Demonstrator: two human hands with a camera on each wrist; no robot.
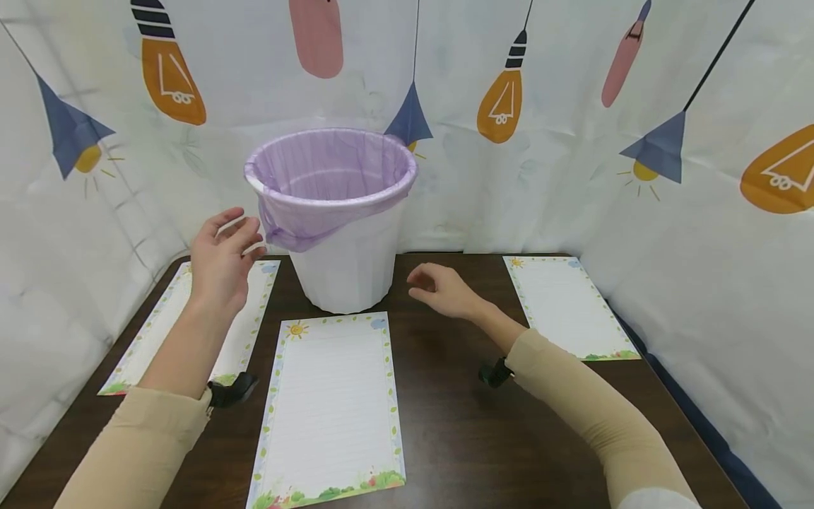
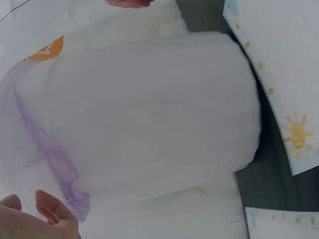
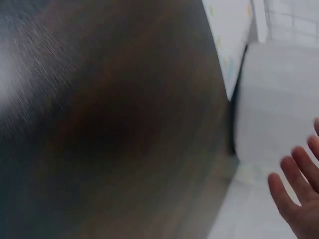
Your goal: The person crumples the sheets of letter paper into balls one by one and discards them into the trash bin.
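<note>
A white trash bin (image 1: 346, 261) lined with a thin purple bag (image 1: 331, 170) stands upright at the back of the dark table. The bag folds over the rim and hangs lower on the left side. Beside that hanging part is my left hand (image 1: 222, 258), raised, its fingers loosely bent and holding nothing. My right hand (image 1: 445, 288) hovers low to the right of the bin's base, apart from it, with relaxed fingers around nothing. In the left wrist view the bin's white side (image 2: 149, 119) fills the middle, with the left fingers (image 2: 52, 206) near the purple edge.
Lined sheets with leafy borders lie on the dark table (image 1: 470, 438): one sheet (image 1: 333, 403) in front of the bin, another (image 1: 248, 318) at the left under my forearm, a third (image 1: 566, 304) at the right. A white curtain (image 1: 572, 71) printed with lamps hangs behind.
</note>
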